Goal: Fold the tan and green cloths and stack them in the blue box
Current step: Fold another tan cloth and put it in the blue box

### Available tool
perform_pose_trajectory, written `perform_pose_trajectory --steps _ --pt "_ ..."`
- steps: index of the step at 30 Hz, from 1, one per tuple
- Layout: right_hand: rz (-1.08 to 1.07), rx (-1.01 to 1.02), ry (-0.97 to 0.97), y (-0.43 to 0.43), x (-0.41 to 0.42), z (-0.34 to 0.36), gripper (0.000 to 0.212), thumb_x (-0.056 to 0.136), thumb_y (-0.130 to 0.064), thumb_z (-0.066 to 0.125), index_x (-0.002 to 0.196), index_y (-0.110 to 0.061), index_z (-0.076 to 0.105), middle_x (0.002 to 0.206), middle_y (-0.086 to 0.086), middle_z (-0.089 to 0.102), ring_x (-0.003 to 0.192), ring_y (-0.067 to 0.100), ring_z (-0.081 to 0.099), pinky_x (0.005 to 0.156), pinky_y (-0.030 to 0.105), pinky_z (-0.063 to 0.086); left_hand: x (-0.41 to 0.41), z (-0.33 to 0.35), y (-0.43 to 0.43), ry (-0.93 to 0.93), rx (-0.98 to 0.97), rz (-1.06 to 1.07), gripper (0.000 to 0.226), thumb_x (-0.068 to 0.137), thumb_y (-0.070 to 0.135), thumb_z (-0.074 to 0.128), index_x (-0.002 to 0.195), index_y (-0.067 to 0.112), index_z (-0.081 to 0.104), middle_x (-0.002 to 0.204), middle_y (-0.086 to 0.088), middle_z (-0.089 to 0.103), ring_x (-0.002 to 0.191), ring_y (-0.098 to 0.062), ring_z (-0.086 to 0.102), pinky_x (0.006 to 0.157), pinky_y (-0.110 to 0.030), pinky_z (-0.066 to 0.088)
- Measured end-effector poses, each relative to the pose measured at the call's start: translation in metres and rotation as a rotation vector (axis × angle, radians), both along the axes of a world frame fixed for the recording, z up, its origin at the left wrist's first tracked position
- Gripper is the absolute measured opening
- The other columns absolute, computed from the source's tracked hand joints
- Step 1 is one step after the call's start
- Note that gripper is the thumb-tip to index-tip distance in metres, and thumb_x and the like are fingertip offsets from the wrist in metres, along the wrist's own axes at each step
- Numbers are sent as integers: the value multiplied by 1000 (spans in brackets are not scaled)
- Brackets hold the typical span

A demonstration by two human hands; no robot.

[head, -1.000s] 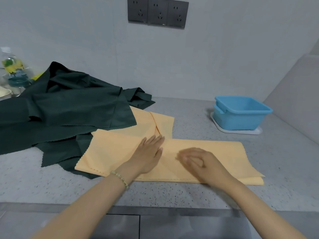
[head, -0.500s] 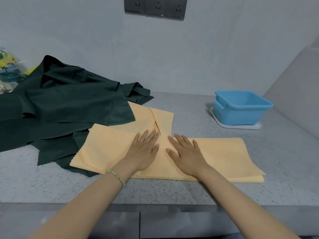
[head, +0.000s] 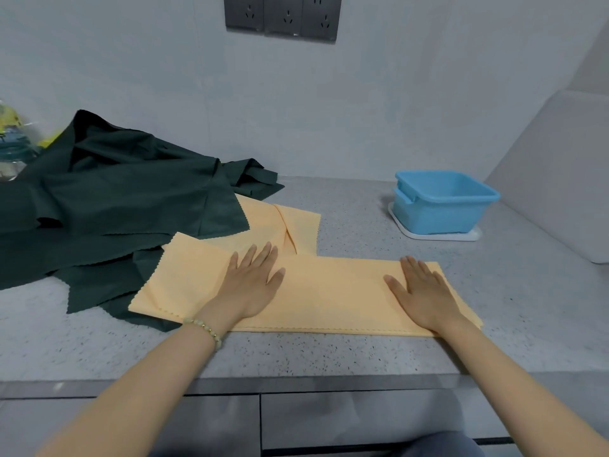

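**Two flat hands pressing the tan cloth**

A speckled grey worktop [head: 329, 354] is running along a pale grey wall that is carrying three dark sockets [head: 281, 14]. The left hand [head: 252, 285] and right hand [head: 423, 291] are pressing on the folded tan cloth [head: 329, 291] near the front edge, both grips open and flat. The green cloths [head: 115, 206] are lying heaped at the left, overlapping it. One blue box [head: 441, 209] is standing well apart at the right rear.

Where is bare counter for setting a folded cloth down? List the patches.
Bare counter lies between the tan cloth and the blue box, and along the front edge. The left is crowded with green cloths.
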State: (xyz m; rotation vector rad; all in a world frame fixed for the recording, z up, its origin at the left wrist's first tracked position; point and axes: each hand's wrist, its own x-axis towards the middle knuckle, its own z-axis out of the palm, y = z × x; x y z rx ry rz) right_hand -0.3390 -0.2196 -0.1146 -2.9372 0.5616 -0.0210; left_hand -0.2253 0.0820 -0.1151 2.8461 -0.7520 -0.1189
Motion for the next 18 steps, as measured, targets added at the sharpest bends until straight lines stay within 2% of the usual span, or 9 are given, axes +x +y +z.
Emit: perform_pose_trajectory --steps 9,18 --pt "-22 -27 36 -8 0 1 72 96 -59 13 153 -17 3 160 0 1 147 17 2 119 39 2 6 1 31 -24 40 97 59 99 52 9 152 31 -5 159 7 -11 147 -19 -9 119 -42 -6" --pt "-24 -31 72 -5 3 4 70 96 -59 12 153 -18 2 160 -1 0 147 17 1 119 42 1 7 3 39 27 80 197 60 94 62 5 150 43 -5 159 10 -12 145 -31 -16 112 -59 -12"
